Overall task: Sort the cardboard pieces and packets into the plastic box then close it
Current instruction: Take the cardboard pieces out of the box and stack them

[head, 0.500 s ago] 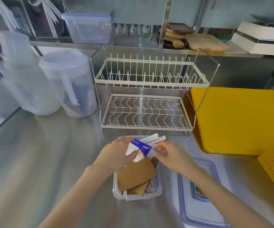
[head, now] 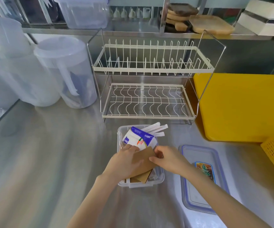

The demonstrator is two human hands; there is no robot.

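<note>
While the clear plastic box (head: 140,184) sits on the steel desk (head: 50,162), both hands press brown cardboard pieces (head: 143,162) into it: the left hand (head: 125,162) lies flat on top, its grip open, and the right hand (head: 167,159) pinches the card's edge. A tissue packet (head: 140,137) and wrapped sticks (head: 156,128) overhang the far rim and would likely block the blue-rimmed lid (head: 202,178) lying just beside it.

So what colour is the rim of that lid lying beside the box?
Blue, around the clear lid, in the head view.
</note>
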